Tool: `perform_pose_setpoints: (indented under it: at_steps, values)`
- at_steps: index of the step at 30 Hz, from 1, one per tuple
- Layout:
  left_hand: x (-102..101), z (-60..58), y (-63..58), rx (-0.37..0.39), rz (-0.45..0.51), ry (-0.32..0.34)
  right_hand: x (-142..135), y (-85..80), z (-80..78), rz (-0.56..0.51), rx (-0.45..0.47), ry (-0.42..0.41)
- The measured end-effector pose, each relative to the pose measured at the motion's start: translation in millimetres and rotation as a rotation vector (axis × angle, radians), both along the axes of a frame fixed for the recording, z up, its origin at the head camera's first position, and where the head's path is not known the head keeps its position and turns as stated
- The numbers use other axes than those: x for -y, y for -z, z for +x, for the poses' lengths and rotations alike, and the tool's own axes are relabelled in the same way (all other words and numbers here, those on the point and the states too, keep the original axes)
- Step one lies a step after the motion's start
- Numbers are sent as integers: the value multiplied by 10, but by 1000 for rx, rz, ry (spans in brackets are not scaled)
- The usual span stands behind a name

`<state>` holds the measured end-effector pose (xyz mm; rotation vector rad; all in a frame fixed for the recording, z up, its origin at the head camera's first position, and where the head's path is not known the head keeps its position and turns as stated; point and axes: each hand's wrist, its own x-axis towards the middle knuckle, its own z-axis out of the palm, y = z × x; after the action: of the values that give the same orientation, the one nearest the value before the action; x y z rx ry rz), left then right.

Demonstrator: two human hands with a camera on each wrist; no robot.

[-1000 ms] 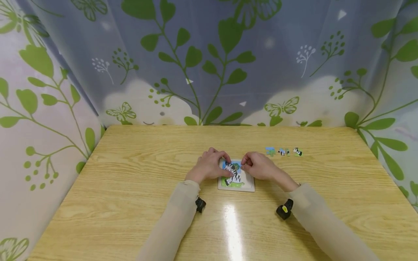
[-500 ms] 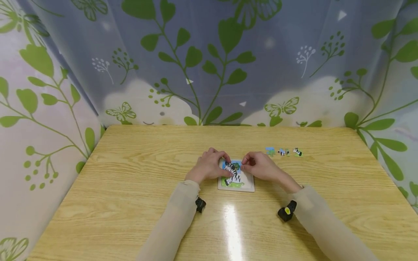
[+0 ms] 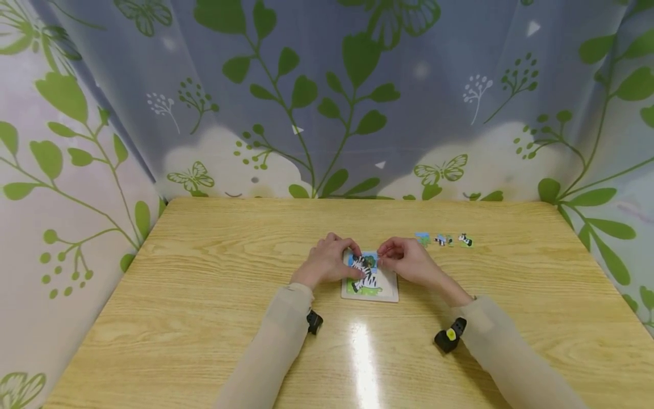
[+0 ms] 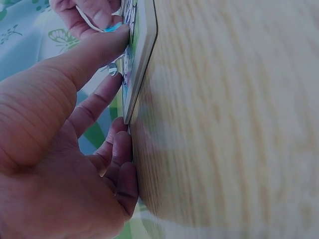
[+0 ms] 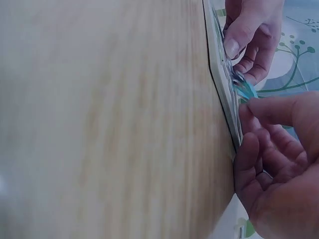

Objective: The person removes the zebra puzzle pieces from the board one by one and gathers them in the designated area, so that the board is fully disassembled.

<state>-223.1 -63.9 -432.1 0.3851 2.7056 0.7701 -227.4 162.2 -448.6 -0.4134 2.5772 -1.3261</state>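
Observation:
A square jigsaw puzzle board [image 3: 385, 291] with a pale frame lies on the table, partly filled with a zebra picture [image 3: 364, 275]. My left hand [image 3: 327, 260] is at its left side. The left thumb [image 4: 107, 45] presses on the picture, the index fingertip is at the far part of the board, and the other fingers rest by its edge. My right hand [image 3: 409, 261] is over the board's right side. Between its thumb and index finger it pinches a blue puzzle piece [image 5: 245, 89], which is tilted up from the board. The fingers hide part of the piece.
Several loose puzzle pieces, among them a blue-green piece [image 3: 422, 237] and a black-and-white piece [image 3: 465, 240], lie in a row behind the right hand. The wooden table [image 3: 204, 255] meets a leaf-patterned curtain [image 3: 327, 142] at the back. Black wrist cameras hang below both sleeves.
The right wrist has shifted slightly right and toward the person, its fingertips staying at the same spot on the board. The left hand holds its place. The head view has tilted slightly.

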Motion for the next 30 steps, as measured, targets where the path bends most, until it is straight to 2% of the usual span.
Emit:
perform_pose_setpoints:
  at_steps: [5, 11, 17, 23, 30]
  values:
    - [-10, 1, 2, 2, 3, -2, -56, -19, 9, -66, 44, 16]
    - [-21, 9, 1, 8, 9, 4, -264, -61, 67, -108, 118, 17]
    - [-12, 17, -7, 2, -7, -1, -547, -55, 122, -63, 71, 35]
    - [-3, 26, -7, -11, -10, 12, -824, -82, 167, 39, 14, 69]
    - [-6, 39, -29, -35, -21, 42, -980, -105, 160, 121, -51, 81]
